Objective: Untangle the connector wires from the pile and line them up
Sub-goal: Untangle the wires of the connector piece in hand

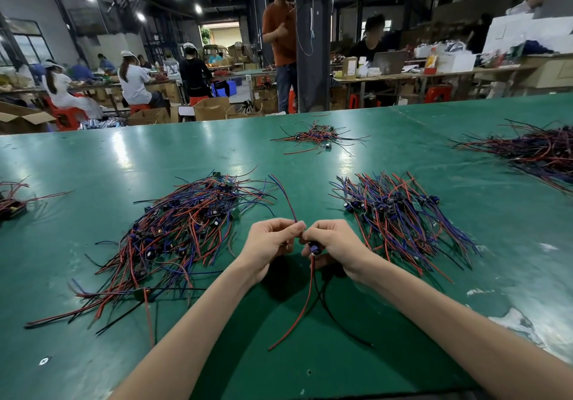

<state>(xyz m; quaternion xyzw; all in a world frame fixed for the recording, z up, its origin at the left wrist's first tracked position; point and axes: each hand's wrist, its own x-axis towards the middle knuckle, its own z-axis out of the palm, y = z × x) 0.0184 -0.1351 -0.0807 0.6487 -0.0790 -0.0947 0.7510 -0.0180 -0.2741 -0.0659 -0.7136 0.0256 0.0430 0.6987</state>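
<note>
Green, glossy sheet covers the table [93,182], scuffed white near its right edge, and both bare forearms reach over it from the near side, the hands meeting at the middle with wrists bent inward. The left hand [269,241] pinches the thin upper leads of a connector wire [307,300] between thumb and forefinger, and those red and blue strands curve up and far-left from the fingertips. The right hand [335,244], fingertips almost touching the left's, has its fingers curled round the wire's small dark blue component, from which a red lead and a black lead hang down and trail across the table toward the near edge. To the left of the hands lies the tangled pile [179,232], a loose heap of red, blue and black insulated strands with small dark components knotted among them. To the right lies the lined-up batch [400,213], its strands roughly parallel and its components gathered in a band across the middle. A small far pile [319,136] sits beyond the hands, and a larger heap [536,151] lies at the far right.
</note>
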